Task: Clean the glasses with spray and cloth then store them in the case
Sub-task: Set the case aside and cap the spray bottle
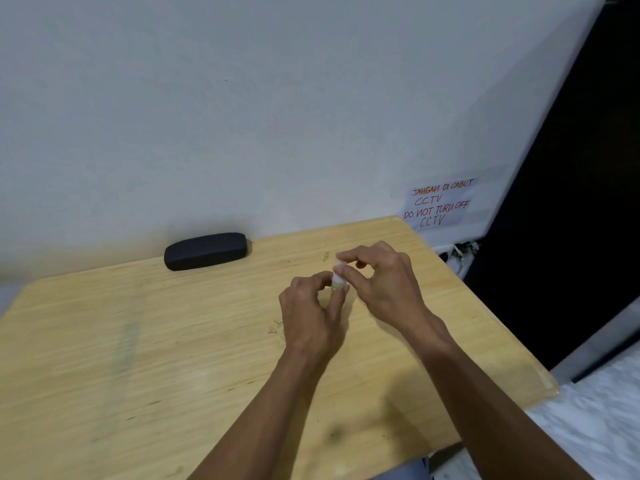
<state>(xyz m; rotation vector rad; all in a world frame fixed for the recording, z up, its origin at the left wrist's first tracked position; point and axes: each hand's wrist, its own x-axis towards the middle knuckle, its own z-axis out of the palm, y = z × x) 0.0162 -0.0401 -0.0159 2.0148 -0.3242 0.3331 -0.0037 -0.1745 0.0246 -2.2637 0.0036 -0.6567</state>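
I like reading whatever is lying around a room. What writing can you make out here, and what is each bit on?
"JANGAN DI CABUT CCTV DO NOT TURN OFF CCTV": handwritten paper sign taped on the wall.
Scratched letters on the wooden table near the left hand: too faint to read.
Small bottle label, held by both hands: too blurred.
Black case: no text visible.

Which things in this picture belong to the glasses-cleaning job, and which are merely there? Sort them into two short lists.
Belong to the job:
- small spray bottle, gripped by the left hand, its top pinched by the right hand
- black glasses case, closed, at the table's far edge

Merely there:
- wooden table
- handwritten CCTV notice on the wall
- cables behind the table
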